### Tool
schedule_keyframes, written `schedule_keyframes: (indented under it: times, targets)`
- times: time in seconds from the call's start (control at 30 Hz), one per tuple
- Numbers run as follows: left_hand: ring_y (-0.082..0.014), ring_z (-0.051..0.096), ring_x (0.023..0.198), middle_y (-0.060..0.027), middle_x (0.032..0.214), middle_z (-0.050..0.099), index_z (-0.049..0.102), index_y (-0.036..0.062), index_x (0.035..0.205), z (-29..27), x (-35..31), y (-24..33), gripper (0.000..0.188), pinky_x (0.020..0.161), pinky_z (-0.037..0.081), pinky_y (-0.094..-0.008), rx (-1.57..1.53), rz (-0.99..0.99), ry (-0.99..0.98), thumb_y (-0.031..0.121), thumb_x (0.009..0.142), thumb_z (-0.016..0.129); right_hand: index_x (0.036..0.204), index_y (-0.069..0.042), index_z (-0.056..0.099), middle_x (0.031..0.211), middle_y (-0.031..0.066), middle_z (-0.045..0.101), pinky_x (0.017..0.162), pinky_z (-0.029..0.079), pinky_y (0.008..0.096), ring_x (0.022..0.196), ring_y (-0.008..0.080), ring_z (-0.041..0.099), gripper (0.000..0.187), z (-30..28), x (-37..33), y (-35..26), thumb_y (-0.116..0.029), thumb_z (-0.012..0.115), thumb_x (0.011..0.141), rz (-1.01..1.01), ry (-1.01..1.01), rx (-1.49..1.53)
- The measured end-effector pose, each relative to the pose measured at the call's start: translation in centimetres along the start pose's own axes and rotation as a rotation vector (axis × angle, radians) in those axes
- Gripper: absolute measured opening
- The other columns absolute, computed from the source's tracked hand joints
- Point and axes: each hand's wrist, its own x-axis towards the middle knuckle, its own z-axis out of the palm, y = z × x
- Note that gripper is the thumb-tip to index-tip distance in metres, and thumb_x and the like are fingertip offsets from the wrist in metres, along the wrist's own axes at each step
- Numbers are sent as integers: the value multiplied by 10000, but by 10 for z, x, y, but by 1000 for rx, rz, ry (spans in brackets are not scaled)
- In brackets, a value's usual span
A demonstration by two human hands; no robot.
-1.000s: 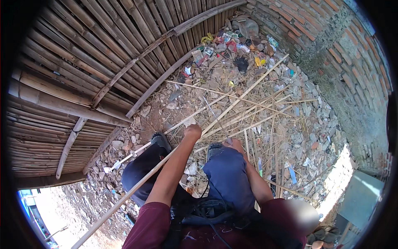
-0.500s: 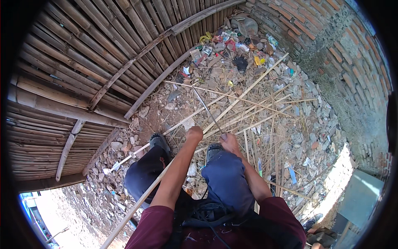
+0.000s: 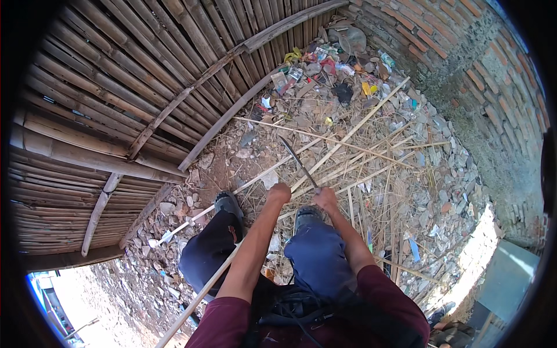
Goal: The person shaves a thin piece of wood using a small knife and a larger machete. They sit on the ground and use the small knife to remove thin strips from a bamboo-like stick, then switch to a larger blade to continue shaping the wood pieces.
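My left hand (image 3: 279,193) is closed round a long pale bamboo strip (image 3: 360,125). One end of the strip reaches up toward the brick wall; the other passes under my left forearm to the lower left. In my closed right hand (image 3: 325,199) is a long-bladed knife (image 3: 299,163), its dark blade slanting up and left over the strips. The handle is mostly hidden by my fingers. The blade lies across the left of the held strip, and I cannot tell whether they touch. Another pale strip (image 3: 255,182) lies on the ground past my left boot (image 3: 228,204).
Several loose bamboo strips (image 3: 371,152) lie crisscrossed over rubble and dry shavings. Litter (image 3: 325,66) is heaped at the far end. A bamboo-slat wall (image 3: 145,75) rises at left and a brick wall (image 3: 493,98) at right. A grey panel (image 3: 507,278) stands at lower right.
The knife blade has swung and now shows its darker flat, with its tip a little lower and to the right. Both hands remain closed; the whole view has shifted slightly.
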Motion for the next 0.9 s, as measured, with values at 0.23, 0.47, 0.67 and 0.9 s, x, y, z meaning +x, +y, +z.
schedule_keyframes:
  times: [0.23,0.47,0.67,0.9]
  targets:
    - [-428,672,1152,-273,1219,690,718,-30,1161,-23,-22,7,364,973,555,-490,103,124,-16,184,949,514,888,-25,673,741,158,660,637,535,431,640,303,655,164,-4,10,23,-184,654,851,66,-249,331]
    - [-426,679,1142,-284,1198,695,717,-40,1151,-14,-30,7,380,983,551,-490,-79,-6,88,219,952,524,734,-122,496,570,-55,380,432,327,282,431,56,349,184,8,2,19,-68,624,854,241,-839,1091]
    - [-436,679,1137,-300,1186,693,722,-41,1135,-8,-20,-1,374,989,549,-496,-45,12,113,216,956,519,866,-4,694,803,226,713,684,547,517,737,402,704,138,-2,-32,-19,-131,663,821,-129,165,29]
    - [-436,676,1145,-286,1196,694,717,-41,1152,7,-3,-13,364,985,552,-494,-52,24,95,191,951,520,948,20,717,808,299,671,755,537,504,809,471,681,280,-44,-56,-87,-212,681,795,-358,136,239]
